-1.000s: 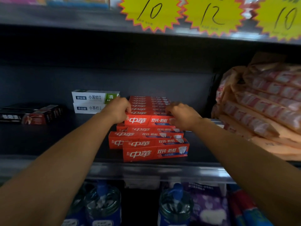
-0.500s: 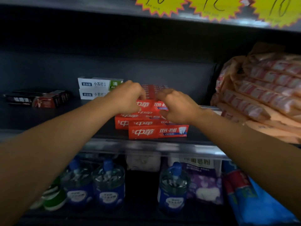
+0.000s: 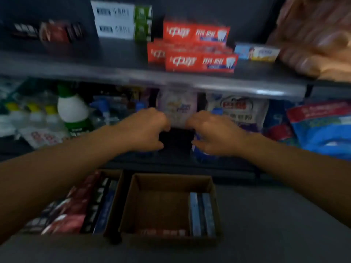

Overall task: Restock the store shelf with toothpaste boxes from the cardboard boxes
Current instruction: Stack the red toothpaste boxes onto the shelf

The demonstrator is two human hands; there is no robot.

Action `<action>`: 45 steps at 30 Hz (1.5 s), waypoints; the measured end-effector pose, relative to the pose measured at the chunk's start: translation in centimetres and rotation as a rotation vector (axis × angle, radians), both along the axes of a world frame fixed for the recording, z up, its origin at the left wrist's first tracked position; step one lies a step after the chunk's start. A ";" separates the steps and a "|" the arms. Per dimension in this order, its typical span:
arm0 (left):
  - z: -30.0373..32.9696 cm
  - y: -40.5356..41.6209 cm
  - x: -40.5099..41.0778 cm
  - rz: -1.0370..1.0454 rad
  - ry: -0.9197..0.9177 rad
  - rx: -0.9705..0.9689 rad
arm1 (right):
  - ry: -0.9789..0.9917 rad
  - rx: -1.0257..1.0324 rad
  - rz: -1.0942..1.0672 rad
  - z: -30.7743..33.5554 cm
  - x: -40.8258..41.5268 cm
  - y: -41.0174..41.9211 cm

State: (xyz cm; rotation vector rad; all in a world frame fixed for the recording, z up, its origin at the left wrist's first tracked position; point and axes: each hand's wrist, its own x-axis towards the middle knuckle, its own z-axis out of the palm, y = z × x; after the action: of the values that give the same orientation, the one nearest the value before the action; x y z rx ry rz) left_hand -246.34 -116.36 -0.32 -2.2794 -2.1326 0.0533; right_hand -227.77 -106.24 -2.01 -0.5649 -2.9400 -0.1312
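Pretty blurry shot, so hardly anything is reading cleanly. The red toothpaste boxes (image 3: 201, 61) on the shelf (image 3: 114, 73) are showing big white characters that look like 中華. Print on the white-and-green boxes (image 3: 121, 21) and everything else is smearing out.

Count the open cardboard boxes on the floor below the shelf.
2. The left cardboard box is packed with toothpaste boxes and partly hidden by the left forearm. The right cardboard box beside it is mostly empty, with a few boxes along its right wall.
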 end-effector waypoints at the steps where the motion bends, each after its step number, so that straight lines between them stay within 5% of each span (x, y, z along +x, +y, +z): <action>1: -2.2 -0.6 0.1 -0.005 -0.001 -0.066 | -0.033 -0.035 0.000 -2.0 0.0 -0.7; 8: -14.3 -3.6 -0.2 0.016 -0.139 -0.387 | -0.278 -0.297 0.063 -15.8 -1.0 -5.0; 24: -27.0 -3.7 -2.8 0.088 -0.287 -0.611 | -0.631 -0.547 0.047 -32.4 -1.5 -6.2; 34: -28.8 -3.6 -4.0 0.078 -0.309 -0.592 | -0.678 -0.628 0.062 -34.9 -2.0 -5.6; 45: -28.2 -3.2 -4.0 0.111 -0.323 -0.581 | -0.672 -0.501 0.057 -35.5 -2.2 -5.1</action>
State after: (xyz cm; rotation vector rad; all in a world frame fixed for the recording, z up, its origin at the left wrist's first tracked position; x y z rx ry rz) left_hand -250.35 -119.54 -28.56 -2.6042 -2.6970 0.3790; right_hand -229.98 -111.34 -37.49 -0.5810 -3.6605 0.5447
